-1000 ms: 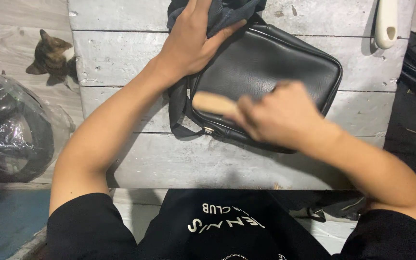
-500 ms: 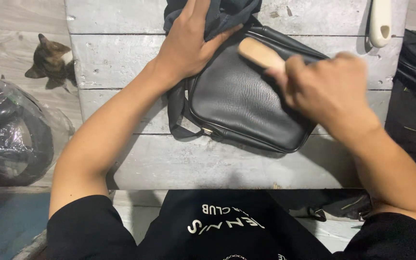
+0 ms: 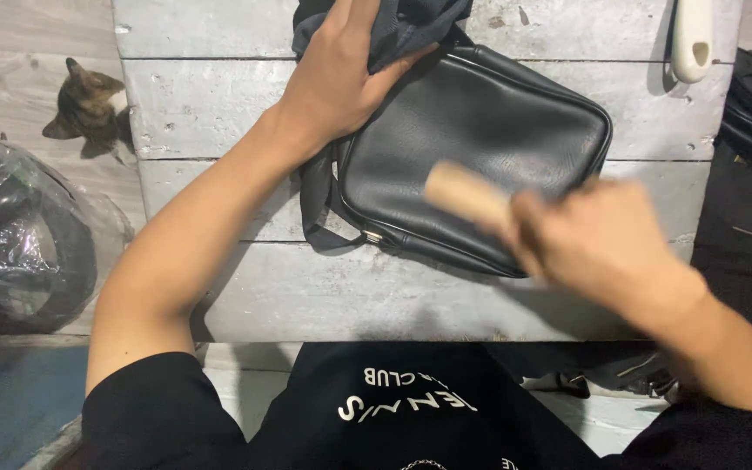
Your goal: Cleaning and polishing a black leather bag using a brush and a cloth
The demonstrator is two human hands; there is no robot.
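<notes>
1. Hands at work on a black leather shoulder bag [image 3: 472, 148], which lies flat on a whitewashed wooden plank table [image 3: 219, 104], near its middle and angled toward the far right.

2. Left hand [image 3: 341, 78] presses down on the bag's far left corner, fingers spread and closed over a bunched dark cloth [image 3: 411, 22] there, pinning bag and cloth in place.

3. Right hand [image 3: 594, 239], blurred by motion, is curled tight around a pale wooden-backed brush [image 3: 467, 198], whose free end sits over the near right part of the bag's face.

4. Half a second earlier the brush was at the bag's far edge, close to the left hand; it has since swept back toward the near edge, which reads as one more stroke across the leather, with the bag itself unmoved.

5. Black strap [image 3: 315, 204] loops off the bag's left side onto the planks.

6. White plastic handle [image 3: 692, 39] lies at the table's far right edge.

7. Tabby cat [image 3: 89, 109] sits on the floor to the far left, beside a clear plastic bag of dark items [image 3: 19, 252].
</notes>
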